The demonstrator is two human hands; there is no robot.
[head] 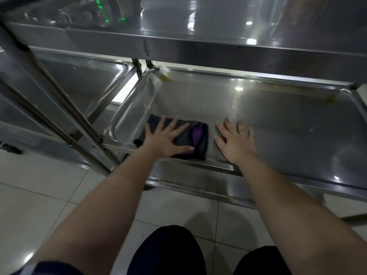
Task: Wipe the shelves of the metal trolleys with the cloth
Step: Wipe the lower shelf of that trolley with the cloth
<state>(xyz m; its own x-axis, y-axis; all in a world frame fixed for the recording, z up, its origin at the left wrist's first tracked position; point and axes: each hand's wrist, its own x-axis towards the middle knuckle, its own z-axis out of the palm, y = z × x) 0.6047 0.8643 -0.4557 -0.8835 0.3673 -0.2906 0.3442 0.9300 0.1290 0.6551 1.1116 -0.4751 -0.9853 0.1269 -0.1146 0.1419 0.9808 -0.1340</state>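
Dark folded cloth [190, 135] with purple patch, flat on middle shelf [278, 126] of metal trolley [218, 46], near front-left corner, reaching front rim. Left hand [165, 138] pressed on cloth, fingers spread wide, palm down. Right hand [235, 141] just beside cloth, apart from it, flat on bare shelf at front edge, fingers spread, holding nothing. Second trolley [79, 76] alongside at left. Yellowish residue [165, 78] at back-left corner. Tiled floor [39, 195] below.
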